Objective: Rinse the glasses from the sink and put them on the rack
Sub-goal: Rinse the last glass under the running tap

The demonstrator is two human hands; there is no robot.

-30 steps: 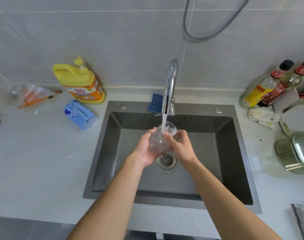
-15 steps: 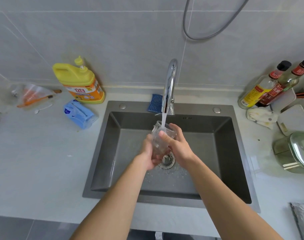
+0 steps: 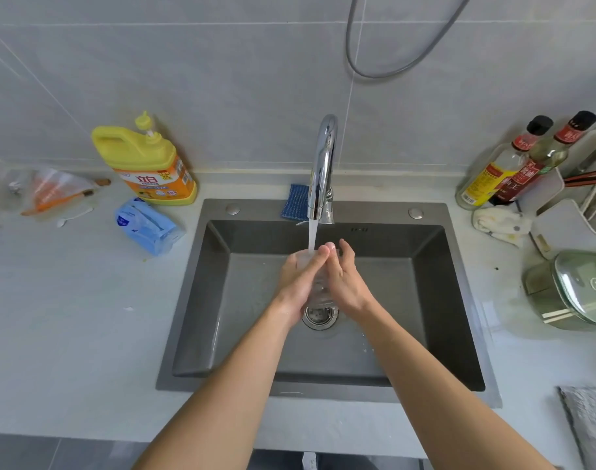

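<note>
Grey tiled wall behind, pale desk (image 3: 69,317) around a dark sink (image 3: 459,300). I saw both grips closed on one clear glass (image 3: 318,290): left hand (image 3: 298,283) wrapped its side, right hand (image 3: 345,278) cupped the other. Glass was held upright over the drain (image 3: 320,316), under the faucet (image 3: 322,167) stream. Yellow detergent bottle (image 3: 147,164) stood back left, sauce bottles (image 3: 513,164) back right.

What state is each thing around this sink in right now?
Faucet: running, water streaming down.
Glass: held under the stream between both hands, over the drain.
Left hand: closed on the glass.
Right hand: closed on the glass.
Sink: wet, no other glasses visible.
Dish soap bottle: upright, capped.
Sauce bottles: upright, capped.
Pot: lidded.
</note>
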